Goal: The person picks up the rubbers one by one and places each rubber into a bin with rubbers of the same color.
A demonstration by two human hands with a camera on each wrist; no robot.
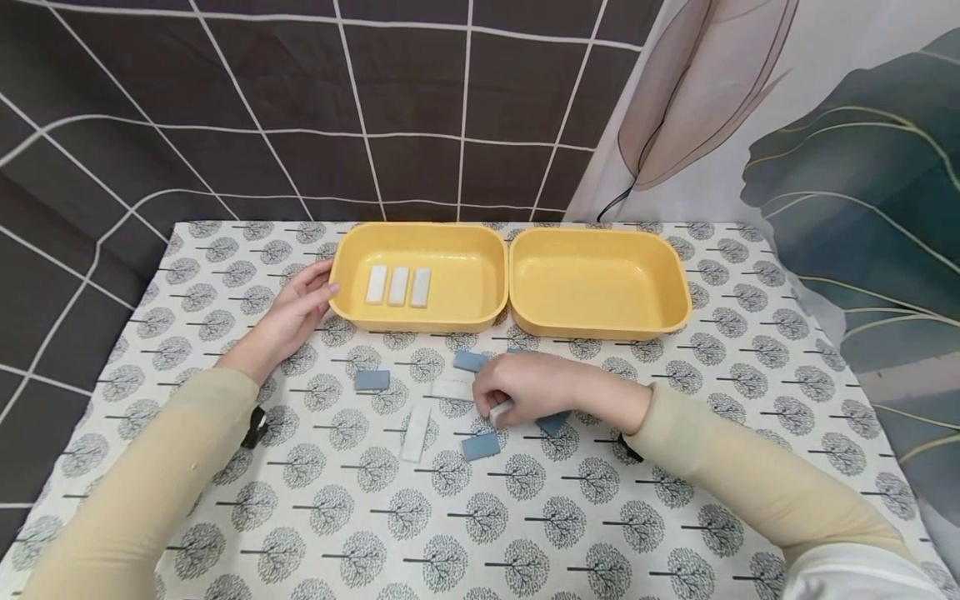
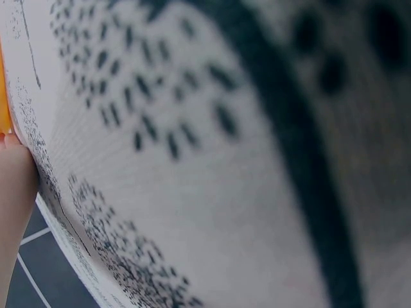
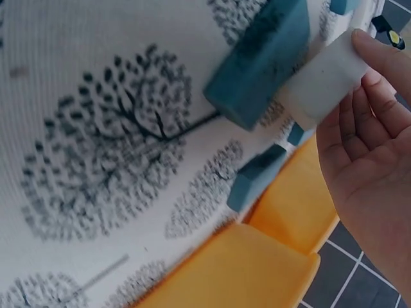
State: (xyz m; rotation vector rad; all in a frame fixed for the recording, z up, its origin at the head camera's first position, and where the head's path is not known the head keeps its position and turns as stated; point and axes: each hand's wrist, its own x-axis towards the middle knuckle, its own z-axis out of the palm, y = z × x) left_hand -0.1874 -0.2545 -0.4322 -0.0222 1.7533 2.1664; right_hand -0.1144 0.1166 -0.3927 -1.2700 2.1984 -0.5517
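"What does the held piece look like?"

"The white block [image 3: 326, 82] is a plain flat-faced bar. The right hand [image 1: 531, 388] pinches it between thumb and curled fingers, among the blue blocks [image 1: 481, 446] at the bench [image 1: 315, 533]; whether it touches down, I can't tell."

"And the left hand [image 1: 294, 312]?"

"Fingers loosely bent, tips against the end of the left tub [image 1: 467, 287], yellow, where three white blocks [image 1: 398, 286] lie side by side."

"The setting?"

"Tree-print cloth [image 1: 675, 533] over the bench, a dark grid-lined hanging [image 1: 285, 87] behind, a leaf-patterned curtain [image 1: 870, 208] at right."

"Do the views differ?"

"The right wrist view shows the held block's broad face; the head view, only its end. The left wrist view is mostly close, blurry cloth."
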